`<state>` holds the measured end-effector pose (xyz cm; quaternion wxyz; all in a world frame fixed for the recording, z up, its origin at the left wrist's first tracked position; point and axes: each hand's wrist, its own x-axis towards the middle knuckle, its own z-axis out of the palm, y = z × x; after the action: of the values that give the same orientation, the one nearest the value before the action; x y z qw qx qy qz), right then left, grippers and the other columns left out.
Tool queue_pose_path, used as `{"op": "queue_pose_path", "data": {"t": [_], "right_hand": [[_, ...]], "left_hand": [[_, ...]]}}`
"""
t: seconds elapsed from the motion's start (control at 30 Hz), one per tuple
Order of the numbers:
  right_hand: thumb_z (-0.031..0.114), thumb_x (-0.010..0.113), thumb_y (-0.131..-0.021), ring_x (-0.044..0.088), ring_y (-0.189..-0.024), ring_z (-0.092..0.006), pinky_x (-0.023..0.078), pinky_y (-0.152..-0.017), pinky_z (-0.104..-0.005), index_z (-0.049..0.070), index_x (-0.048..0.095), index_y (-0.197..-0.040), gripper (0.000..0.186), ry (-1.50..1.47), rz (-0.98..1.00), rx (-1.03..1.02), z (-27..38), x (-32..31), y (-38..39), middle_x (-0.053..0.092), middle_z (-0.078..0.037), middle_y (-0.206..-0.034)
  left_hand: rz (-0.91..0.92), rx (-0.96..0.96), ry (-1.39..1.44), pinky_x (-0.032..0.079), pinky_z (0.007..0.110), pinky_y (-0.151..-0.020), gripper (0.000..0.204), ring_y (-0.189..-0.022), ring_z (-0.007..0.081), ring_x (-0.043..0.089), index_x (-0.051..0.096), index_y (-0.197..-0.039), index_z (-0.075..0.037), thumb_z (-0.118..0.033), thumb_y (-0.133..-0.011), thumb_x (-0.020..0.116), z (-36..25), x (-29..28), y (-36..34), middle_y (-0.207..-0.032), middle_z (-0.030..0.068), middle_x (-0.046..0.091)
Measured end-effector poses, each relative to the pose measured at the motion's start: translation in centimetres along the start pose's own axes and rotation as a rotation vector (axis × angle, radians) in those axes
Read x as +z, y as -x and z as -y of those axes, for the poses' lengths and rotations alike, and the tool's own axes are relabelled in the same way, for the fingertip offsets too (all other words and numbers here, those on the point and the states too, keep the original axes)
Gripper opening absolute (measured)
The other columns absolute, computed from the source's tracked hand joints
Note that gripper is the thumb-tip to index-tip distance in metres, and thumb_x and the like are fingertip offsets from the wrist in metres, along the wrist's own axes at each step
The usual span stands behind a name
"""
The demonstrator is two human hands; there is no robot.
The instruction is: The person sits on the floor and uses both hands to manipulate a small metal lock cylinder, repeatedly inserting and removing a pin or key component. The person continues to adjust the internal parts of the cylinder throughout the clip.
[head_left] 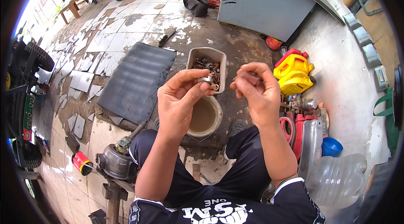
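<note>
Raised in front of me, my left hand [179,97] pinches a small shiny metal piece [205,79] between thumb and fingers; it looks ringlike, but its exact kind is too small to tell. To its right, my right hand [257,91] is closed, thumb pressed to the fingers. Those fingertips are slightly blurred, and what they hold, if anything, cannot be made out. Beyond and below the hands stands a pale rectangular tub [224,62] of loose metal hardware. Nearer me, a round bucket [219,116] of murky brownish liquid is partly covered by my left hand.
A dark ribbed mat [136,81] lies left of the tub. Yellow jugs [293,74], a blue bowl [332,146] and a large clear plastic bottle [338,177] line the right side. Left of my knee is a grey metal vise [118,163]. Broken tiles [82,80] cover the far-left floor.
</note>
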<state>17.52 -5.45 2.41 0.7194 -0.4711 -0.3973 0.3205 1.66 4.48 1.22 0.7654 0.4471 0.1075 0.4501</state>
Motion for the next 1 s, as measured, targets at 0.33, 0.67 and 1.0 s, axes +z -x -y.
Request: {"op": "queue_pose_path", "data": {"t": [0.33,0.67,1.0], "right_hand": [[-0.002,0.071,-0.083,0.062,-0.096,-0.0150,0.055,-0.086,-0.0262,-0.004,0.060,-0.110,0.030,0.221,0.065,-0.257,-0.2,1.2,2.2,0.049,-0.009,-0.111],[-0.005,0.063,-0.089,0.062,-0.092,-0.0143,0.053,-0.078,-0.0261,-0.008,0.058,-0.106,0.019,-0.035,0.169,-0.151,0.9,0.5,2.1,0.055,-0.010,-0.104],[-0.008,0.065,-0.086,0.063,-0.088,-0.0128,0.053,-0.074,-0.0224,-0.006,0.063,-0.103,0.018,0.000,0.088,-0.170,1.0,-0.6,1.7,0.057,-0.010,-0.102]], "left_hand": [[0.104,-0.104,0.193,0.052,0.028,-0.076,0.026,-0.084,0.0156,0.064,0.062,-0.114,0.005,-0.001,-0.089,0.065,0.6,0.8,0.6,-0.098,0.0145,0.068],[0.158,-0.177,0.228,0.054,0.028,-0.068,0.022,-0.079,0.0139,0.063,0.064,-0.109,0.005,-0.006,-0.089,0.067,1.2,1.8,0.6,-0.092,0.0109,0.067],[0.170,-0.078,0.046,0.054,0.028,-0.064,0.020,-0.076,0.0155,0.063,0.062,-0.108,0.007,-0.005,-0.091,0.064,2.7,2.7,1.5,-0.096,0.0132,0.064]]}}
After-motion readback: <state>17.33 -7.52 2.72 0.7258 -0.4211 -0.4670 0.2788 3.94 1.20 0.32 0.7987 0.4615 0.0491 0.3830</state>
